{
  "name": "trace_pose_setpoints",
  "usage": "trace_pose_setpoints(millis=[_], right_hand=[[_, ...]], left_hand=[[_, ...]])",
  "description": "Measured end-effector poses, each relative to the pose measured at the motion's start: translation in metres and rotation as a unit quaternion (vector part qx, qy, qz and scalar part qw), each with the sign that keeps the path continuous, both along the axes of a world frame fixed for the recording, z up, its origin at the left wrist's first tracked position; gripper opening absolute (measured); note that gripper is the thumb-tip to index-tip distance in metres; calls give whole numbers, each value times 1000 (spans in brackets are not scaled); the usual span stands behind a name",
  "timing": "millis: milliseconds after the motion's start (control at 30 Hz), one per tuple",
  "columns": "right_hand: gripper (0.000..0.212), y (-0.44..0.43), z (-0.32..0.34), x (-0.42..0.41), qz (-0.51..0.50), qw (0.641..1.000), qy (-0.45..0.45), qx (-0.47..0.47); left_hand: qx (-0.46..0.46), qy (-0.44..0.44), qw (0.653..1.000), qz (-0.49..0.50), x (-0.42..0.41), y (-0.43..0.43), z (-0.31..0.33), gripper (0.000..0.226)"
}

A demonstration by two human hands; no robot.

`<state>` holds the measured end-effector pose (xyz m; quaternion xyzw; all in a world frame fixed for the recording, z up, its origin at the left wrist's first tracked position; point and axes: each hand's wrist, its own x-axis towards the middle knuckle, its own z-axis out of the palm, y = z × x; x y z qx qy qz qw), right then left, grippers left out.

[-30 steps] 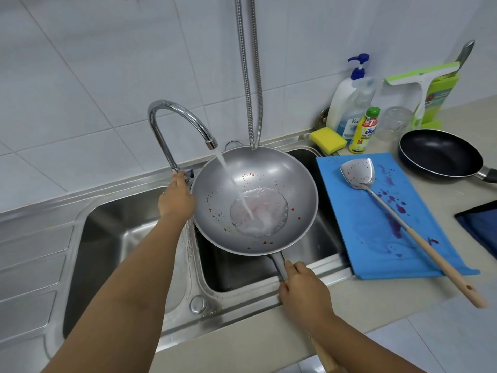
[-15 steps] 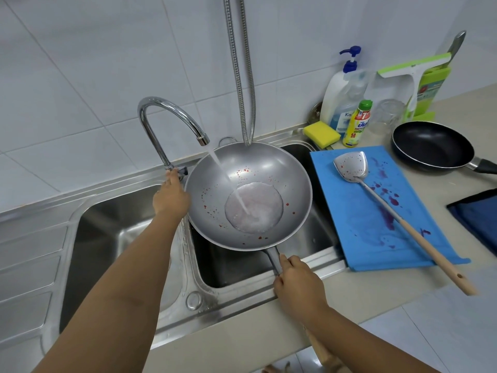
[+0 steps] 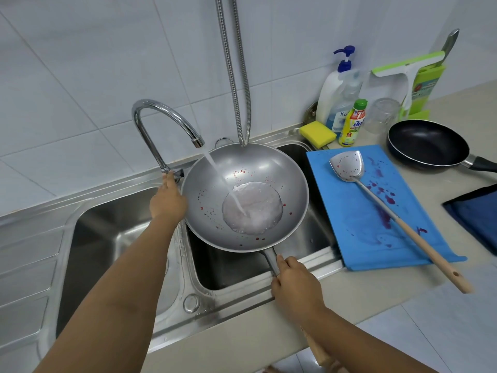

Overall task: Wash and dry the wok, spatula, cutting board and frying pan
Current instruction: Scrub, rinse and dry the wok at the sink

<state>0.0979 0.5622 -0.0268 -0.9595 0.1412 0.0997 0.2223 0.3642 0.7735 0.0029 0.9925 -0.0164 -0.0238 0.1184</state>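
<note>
A silver wok (image 3: 258,168) speckled with red spots hangs over the right sink basin, and my right hand (image 3: 294,289) grips its handle. Water streams from the faucet (image 3: 161,114) into the wok and pools at its bottom. My left hand (image 3: 167,201) is at the tap lever at the faucet's base. To the right, a stained blue cutting board (image 3: 357,224) lies on the counter. On it rests a metal spatula (image 3: 347,164) with a wooden handle. A black frying pan (image 3: 427,144) sits behind the board.
A double steel sink (image 3: 107,238) fills the left. A yellow sponge (image 3: 317,133), soap pump bottle (image 3: 336,87), small detergent bottle (image 3: 351,125), glass (image 3: 382,114) and green squeegee (image 3: 408,74) stand along the wall. A dark blue cloth (image 3: 476,211) lies at the right edge.
The pool of water in the wok has grown. Both hands keep their places on the tap lever and the wok handle.
</note>
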Motion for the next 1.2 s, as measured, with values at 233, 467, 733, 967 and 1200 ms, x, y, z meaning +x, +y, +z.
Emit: trace_pose_setpoints(millis=[233,467,733,967,1200], right_hand=[[56,0,-1,0,-2,1000,1,4],[56,0,-1,0,-4,1000,2,9],[56,-1,-2,0,-2,1000,-3,7],[56,0,-1,3,-1,1000,-2,3],[55,0,-3,2,-1,1000,-9,-1]], left_hand=[[-7,-6,1000,-2,1,1,-3,74],[-2,-15,1000,-8,2,3,-10,75],[-2,-3,999,-41,34,2,2,71],[-35,47,998,-25,78,-19,26,72],[-318,-3,945,70,6,-35,14,71]])
